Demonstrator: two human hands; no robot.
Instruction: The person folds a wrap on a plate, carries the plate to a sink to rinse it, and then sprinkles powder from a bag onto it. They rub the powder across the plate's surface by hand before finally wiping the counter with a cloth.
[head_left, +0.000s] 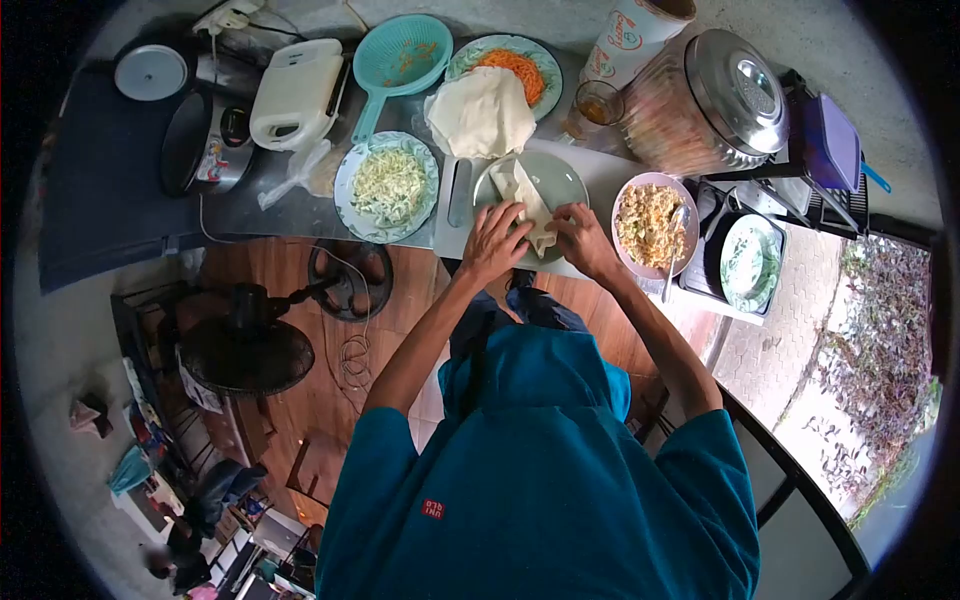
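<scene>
My left hand (497,240) and my right hand (581,238) both press on a pale thin wrapper sheet (527,196) that lies folded on a grey-green plate (560,178) at the counter's near edge. The fingers of both hands pinch and fold the wrapper's near end. A stack of more pale wrappers (482,112) rests just behind the plate. To the right stands a bowl of mixed filling (650,222) with a spoon in it.
A plate of shredded cabbage (389,186) sits to the left, shredded carrot on a plate (518,66) behind. A teal strainer (400,55), white sandwich maker (297,92), rice cooker (205,140), big lidded jar (712,100), glass (596,105) and stove with pan (748,262) surround. A fan (248,345) stands below.
</scene>
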